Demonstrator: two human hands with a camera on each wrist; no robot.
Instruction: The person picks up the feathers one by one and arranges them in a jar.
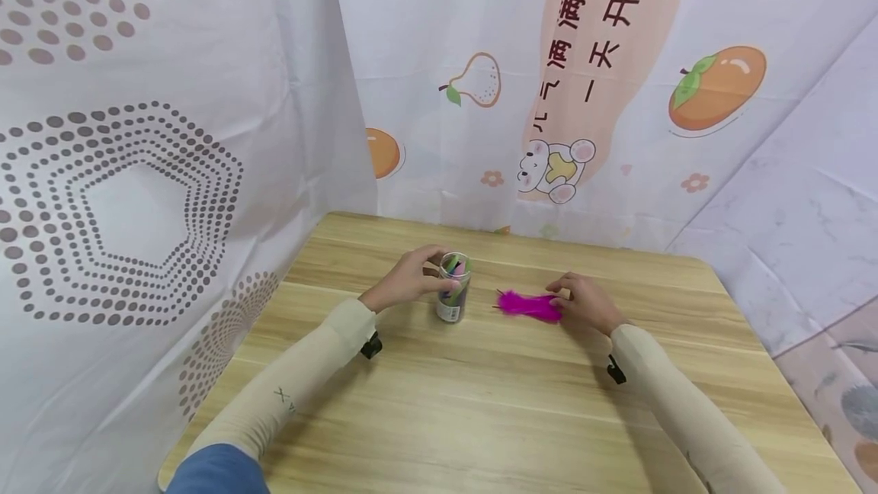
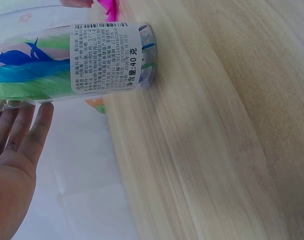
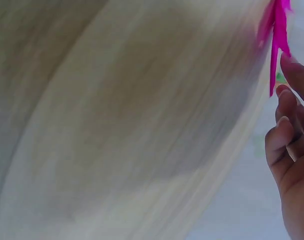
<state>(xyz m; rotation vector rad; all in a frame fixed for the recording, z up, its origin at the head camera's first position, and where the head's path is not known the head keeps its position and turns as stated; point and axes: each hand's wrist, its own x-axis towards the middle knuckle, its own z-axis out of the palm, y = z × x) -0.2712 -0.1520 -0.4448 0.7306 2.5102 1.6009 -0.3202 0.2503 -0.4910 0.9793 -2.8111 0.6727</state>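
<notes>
A clear plastic jar [image 1: 450, 303] with a printed white label stands upright on the wooden table, holding green, blue and pink feathers [image 2: 36, 75]. My left hand [image 1: 410, 277] grips it near the top, thumb on the near side and fingers round the back. To its right lies a bundle of magenta feathers [image 1: 528, 306], quills pointing left. My right hand [image 1: 583, 302] is at the bundle's right end. The right wrist view shows its thumb right beside the magenta feather tips [image 3: 279, 37], with a gap between thumb and forefinger.
The wooden table [image 1: 439, 402] reaches back to a white printed curtain [image 1: 425, 36] with fruit and a cartoon animal. More printed cloth [image 1: 137, 219] hangs along the left edge, and a marble-patterned sheet [image 1: 809, 219] at the right.
</notes>
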